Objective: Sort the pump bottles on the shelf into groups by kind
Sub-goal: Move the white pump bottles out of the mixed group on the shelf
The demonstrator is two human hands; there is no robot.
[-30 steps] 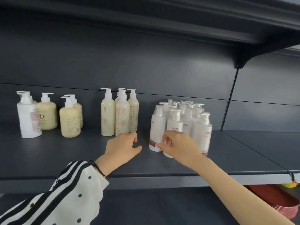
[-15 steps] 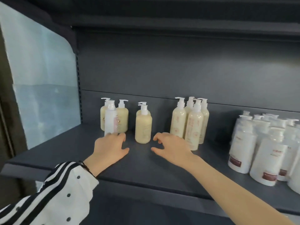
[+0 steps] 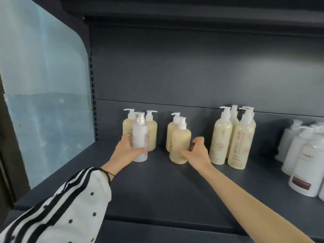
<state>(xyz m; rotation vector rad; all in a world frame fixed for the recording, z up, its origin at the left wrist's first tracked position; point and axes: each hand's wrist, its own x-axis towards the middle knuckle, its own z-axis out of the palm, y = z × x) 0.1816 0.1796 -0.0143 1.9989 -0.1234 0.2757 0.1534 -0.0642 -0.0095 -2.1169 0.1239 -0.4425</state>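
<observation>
My left hand (image 3: 125, 150) grips a slim white pump bottle (image 3: 139, 137) that stands in front of two round cream bottles (image 3: 152, 130). To the right, my right hand (image 3: 197, 150) reaches around the front one of two more round cream bottles (image 3: 179, 141), its fingers spread and curved at the bottle's side; I cannot tell whether they touch it. Further right stands a group of tall cream bottles (image 3: 240, 137). Several white bottles (image 3: 305, 165) with dark red labels stand at the right edge.
All bottles stand on a dark grey shelf (image 3: 157, 186) with a grey back wall. A pale blue panel (image 3: 43, 85) closes the left end. Another shelf board (image 3: 192, 14) hangs overhead. Bare shelf lies in front of the bottles.
My view has drawn closer to the left bottles. My left hand has closed around the slim white bottle. My right hand has moved forward to the front round cream bottle.
</observation>
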